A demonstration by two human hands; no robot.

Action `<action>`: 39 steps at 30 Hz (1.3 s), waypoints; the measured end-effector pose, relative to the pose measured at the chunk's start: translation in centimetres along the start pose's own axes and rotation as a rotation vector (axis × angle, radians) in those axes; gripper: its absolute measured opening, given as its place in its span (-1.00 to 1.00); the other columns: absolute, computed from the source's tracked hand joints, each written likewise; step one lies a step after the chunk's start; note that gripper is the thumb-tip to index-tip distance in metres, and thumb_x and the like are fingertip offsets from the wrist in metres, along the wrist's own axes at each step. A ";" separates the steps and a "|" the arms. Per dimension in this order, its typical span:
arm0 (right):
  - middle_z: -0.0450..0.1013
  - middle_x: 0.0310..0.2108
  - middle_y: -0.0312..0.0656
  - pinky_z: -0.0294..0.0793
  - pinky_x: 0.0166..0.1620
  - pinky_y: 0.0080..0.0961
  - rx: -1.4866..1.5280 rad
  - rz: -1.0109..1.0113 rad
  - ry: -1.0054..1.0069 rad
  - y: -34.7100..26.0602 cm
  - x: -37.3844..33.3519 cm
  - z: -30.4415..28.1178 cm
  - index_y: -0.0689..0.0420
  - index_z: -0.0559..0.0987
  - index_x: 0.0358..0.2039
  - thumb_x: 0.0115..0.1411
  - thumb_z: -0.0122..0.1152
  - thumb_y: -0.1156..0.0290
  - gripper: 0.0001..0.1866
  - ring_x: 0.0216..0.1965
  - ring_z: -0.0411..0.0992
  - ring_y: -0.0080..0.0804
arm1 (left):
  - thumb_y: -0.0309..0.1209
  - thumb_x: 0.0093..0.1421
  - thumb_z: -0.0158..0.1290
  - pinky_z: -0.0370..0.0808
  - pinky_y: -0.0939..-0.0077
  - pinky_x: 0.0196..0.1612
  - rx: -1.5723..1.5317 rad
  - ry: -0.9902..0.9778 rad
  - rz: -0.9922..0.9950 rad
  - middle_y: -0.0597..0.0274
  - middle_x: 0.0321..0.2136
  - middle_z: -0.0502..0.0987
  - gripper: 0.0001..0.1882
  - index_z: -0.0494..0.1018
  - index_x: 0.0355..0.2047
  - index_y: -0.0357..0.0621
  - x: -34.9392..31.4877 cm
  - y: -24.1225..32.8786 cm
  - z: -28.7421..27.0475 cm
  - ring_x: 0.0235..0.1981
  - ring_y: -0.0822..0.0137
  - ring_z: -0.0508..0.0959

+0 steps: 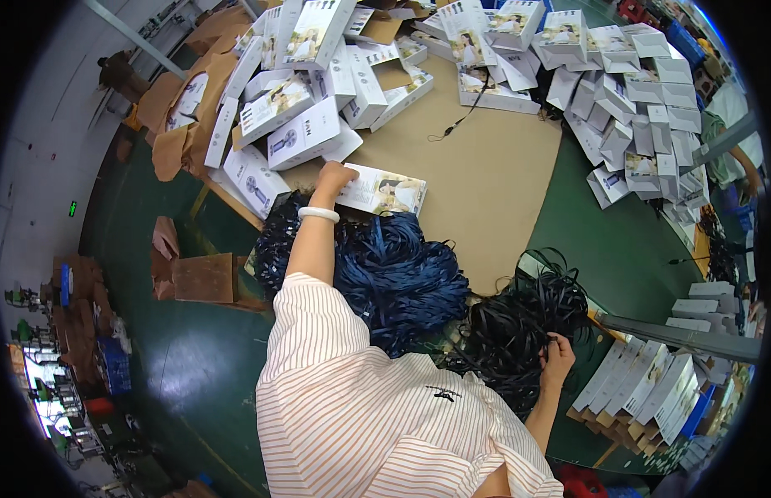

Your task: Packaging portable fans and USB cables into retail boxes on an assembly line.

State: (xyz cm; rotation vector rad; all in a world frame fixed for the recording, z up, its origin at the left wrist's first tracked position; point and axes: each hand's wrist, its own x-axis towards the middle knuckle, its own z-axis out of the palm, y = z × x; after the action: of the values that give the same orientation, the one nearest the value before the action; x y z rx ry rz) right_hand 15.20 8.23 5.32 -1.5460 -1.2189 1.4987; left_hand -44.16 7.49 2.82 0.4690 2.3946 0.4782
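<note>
My left hand [334, 180] is closed on the left end of a white printed box [384, 191], which lies flat on the tan tabletop [493, 166]. Just nearer me, a big heap of dark blue flat straps [394, 270] covers the near edge of the table, with shiny dark pieces [277, 241] along its left side. To the right sits a tangled heap of black straps [518, 324]. At its right edge my right hand [556, 358] has its fingers curled in, pinching at a black strap; the fingertips are partly hidden among the straps.
White printed boxes [306, 133] are piled loosely at the far left, and more boxes [630, 116] at the far right. A black lanyard [464, 116] lies on the table. Boxes stand in rows [638, 386] at right, beside a grey metal bar [684, 334]. A wooden stool [204, 278] stands left.
</note>
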 end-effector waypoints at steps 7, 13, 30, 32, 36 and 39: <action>0.29 -0.64 -0.44 0.12 -0.66 -0.82 -0.003 -0.005 -0.076 -1.5 0.7 0.3 0.12 0.45 -0.49 0.18 -0.02 0.32 -0.81 -0.68 0.22 -0.75 | -0.38 -0.19 0.09 0.44 0.43 -0.39 -0.187 0.173 0.461 0.03 -0.52 0.53 -0.69 0.47 -0.36 -0.22 -4.8 3.1 2.5 -0.50 0.21 0.54; 0.21 -0.71 -0.48 0.07 -0.66 -0.80 0.086 -0.106 -0.008 -2.0 1.1 0.7 0.08 0.36 -0.64 0.16 0.03 0.31 -0.74 -0.72 0.07 -0.78 | -0.35 -0.13 0.03 0.42 0.33 -0.35 -0.135 0.150 0.642 0.01 -0.51 0.53 -0.78 0.50 -0.44 -0.15 -7.6 6.1 1.9 -0.47 0.10 0.53; 0.30 -0.69 -0.39 0.21 -0.62 -0.74 -0.058 -0.153 0.036 -4.3 -1.2 -1.7 0.17 0.40 -0.63 0.09 0.11 0.35 -0.77 -0.66 0.27 -0.70 | -0.52 0.12 -0.05 0.37 0.59 -0.42 -1.752 -0.561 0.619 0.21 -0.30 0.47 -0.88 0.33 -0.30 -0.09 -16.0 13.9 5.1 -0.37 0.34 0.45; 0.31 -0.69 -0.39 0.21 -0.62 -0.75 -0.025 -0.089 0.027 -3.5 -1.8 -1.6 0.16 0.41 -0.62 0.09 0.13 0.34 -0.77 -0.66 0.27 -0.71 | -0.53 0.12 -0.05 0.39 0.61 -0.45 -1.763 -0.707 0.673 0.21 -0.28 0.46 -0.88 0.32 -0.30 -0.11 -16.8 12.9 6.8 -0.35 0.35 0.46; 0.32 -0.66 -0.40 0.18 -0.61 -0.78 0.080 -0.049 0.087 -3.1 -1.6 -3.1 0.15 0.44 -0.54 0.09 0.12 0.38 -0.86 -0.65 0.27 -0.73 | -0.57 0.11 -0.09 0.42 0.61 -0.43 -0.838 -0.594 0.982 0.25 -0.39 0.50 -0.88 0.43 -0.39 -0.14 -21.8 14.5 7.8 -0.45 0.36 0.48; 0.35 -0.62 -0.38 0.19 -0.60 -0.78 0.129 -0.230 0.231 -5.4 -0.3 -4.7 0.16 0.47 -0.45 0.09 0.08 0.45 -0.93 -0.63 0.28 -0.72 | -0.57 -0.06 0.00 0.42 0.51 -0.43 -0.067 -0.194 1.458 0.19 -0.51 0.50 -0.86 0.47 -0.44 -0.18 -27.7 17.0 8.7 -0.50 0.29 0.49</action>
State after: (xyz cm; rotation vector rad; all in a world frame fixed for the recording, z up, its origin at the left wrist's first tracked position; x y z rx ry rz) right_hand 18.94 10.51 11.00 -1.3977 -1.1024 1.1915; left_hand -14.78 11.87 18.56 2.0782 1.4593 1.0068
